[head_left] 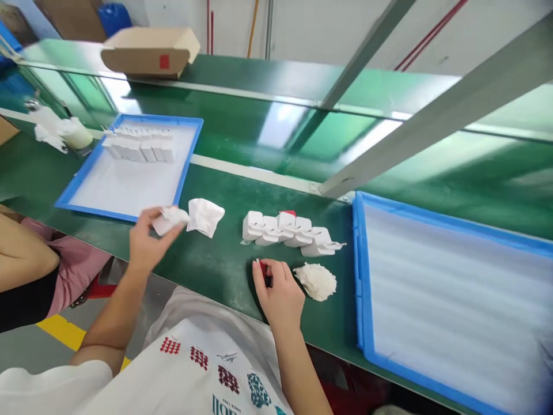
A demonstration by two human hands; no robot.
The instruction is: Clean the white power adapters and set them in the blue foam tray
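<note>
My left hand (147,239) is closed around a white plug adapter (170,219), held just below the near edge of the left blue tray (78,184). A crumpled white cloth (205,215) lies right beside it on the green bench. My right hand (279,291) rests on the bench with fingers curled over a small red piece (263,269). A row of several white plug adapters (287,231) lies just beyond that hand, with a red part (288,213) behind them. A fluffy white wad (317,280) sits to the right of my right hand.
The left blue tray holds a row of white adapters (138,147) at its far end. A second blue tray (453,305) with white foam lining lies at the right. A cardboard box (149,53) stands at the back. Another person's arm (26,253) shows at the left. Metal frame bars (432,115) cross overhead.
</note>
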